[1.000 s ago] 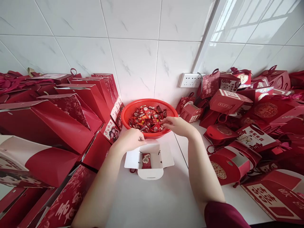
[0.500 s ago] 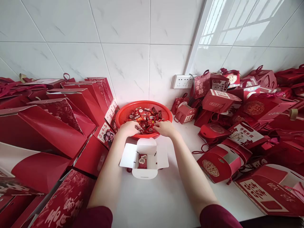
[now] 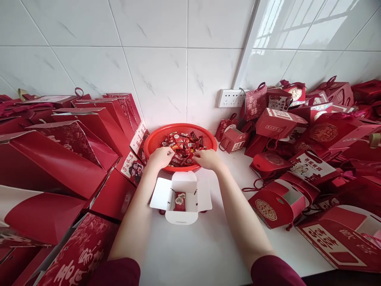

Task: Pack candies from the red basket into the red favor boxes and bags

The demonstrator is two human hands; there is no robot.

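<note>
A red plastic basket by the wall holds a heap of red-wrapped candies. My left hand is over the basket's front left part, its fingers pinched; what they hold, if anything, is too small to name. At the front right of the heap, my right hand has its fingers closed on the candies' edge, and its fingertips' contents are hidden. Between my forearms stands an open white-lined box with its flaps spread. Inside it lies one red packet.
Large red gift bags and boxes crowd the left side. Many red gift boxes with cords are piled on the right of the white table. A power socket is on the tiled wall behind.
My left hand has shifted slightly up, with its fingers drawn closer together. My right hand has barely moved. The view has tilted a little.
</note>
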